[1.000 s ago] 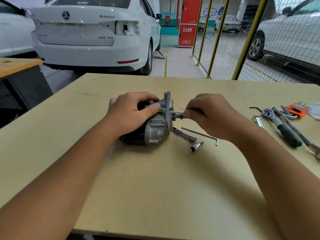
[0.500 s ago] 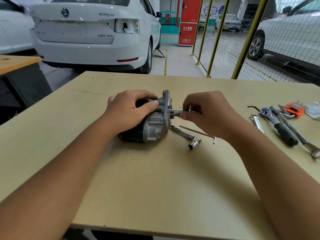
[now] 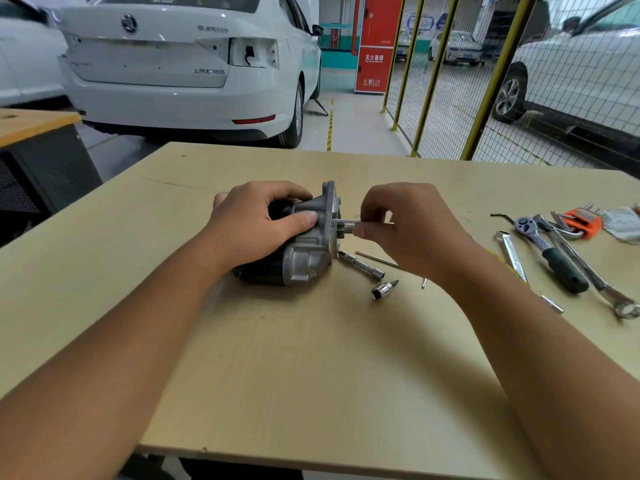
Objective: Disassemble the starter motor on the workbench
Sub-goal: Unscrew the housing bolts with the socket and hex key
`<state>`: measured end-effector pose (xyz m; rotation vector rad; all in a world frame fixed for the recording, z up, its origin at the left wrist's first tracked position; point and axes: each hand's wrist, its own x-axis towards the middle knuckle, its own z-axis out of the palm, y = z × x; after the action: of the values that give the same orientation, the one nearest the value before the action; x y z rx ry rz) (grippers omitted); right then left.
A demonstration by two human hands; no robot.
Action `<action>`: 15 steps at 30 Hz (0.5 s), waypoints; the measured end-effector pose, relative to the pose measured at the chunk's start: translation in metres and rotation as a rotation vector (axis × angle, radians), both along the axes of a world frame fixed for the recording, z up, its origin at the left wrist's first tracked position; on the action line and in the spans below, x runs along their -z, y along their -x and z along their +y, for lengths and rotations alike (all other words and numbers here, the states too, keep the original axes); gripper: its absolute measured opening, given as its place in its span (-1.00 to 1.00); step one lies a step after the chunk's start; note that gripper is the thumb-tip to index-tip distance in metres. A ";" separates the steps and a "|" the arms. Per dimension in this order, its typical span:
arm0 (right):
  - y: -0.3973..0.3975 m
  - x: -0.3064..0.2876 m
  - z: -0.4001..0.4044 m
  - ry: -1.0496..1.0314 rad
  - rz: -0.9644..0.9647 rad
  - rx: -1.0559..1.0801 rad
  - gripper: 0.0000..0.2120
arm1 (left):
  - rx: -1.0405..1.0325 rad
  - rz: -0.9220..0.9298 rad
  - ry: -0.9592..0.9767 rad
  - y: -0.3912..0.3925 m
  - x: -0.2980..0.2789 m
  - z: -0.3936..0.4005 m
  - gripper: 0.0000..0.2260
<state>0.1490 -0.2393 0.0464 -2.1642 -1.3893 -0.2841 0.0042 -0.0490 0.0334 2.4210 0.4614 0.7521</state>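
The starter motor (image 3: 304,258), black body with a silver aluminium nose housing, lies on its side in the middle of the wooden workbench (image 3: 311,375). My left hand (image 3: 256,226) grips its top, thumb pressed against the housing. My right hand (image 3: 408,230) pinches a thin silver tool (image 3: 346,222) whose tip sits against the flange face on the motor's right end. Most of that tool is hidden inside my fingers.
Beside the motor lie a socket extension (image 3: 362,265), a small socket (image 3: 381,291) and a thin hex key (image 3: 375,259). At the right are a ratchet (image 3: 550,252), wrenches (image 3: 595,282) and an orange hex-key set (image 3: 581,220). A white car stands beyond the bench.
My right hand has rolled at the wrist, its fingers turning the thin tool against the flange. The left hand and the motor stay put.
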 end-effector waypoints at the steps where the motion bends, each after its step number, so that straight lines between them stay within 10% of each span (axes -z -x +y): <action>1: 0.000 0.000 -0.001 -0.017 0.044 -0.016 -0.84 | -0.007 -0.003 -0.006 -0.001 0.000 0.000 -0.82; 15: 0.005 0.000 0.003 0.027 -0.093 0.070 -0.91 | -0.007 0.008 0.012 0.000 0.001 0.000 -0.64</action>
<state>0.1440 -0.2364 0.0467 -2.2504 -1.3761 -0.4000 0.0045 -0.0489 0.0326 2.4134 0.4768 0.7417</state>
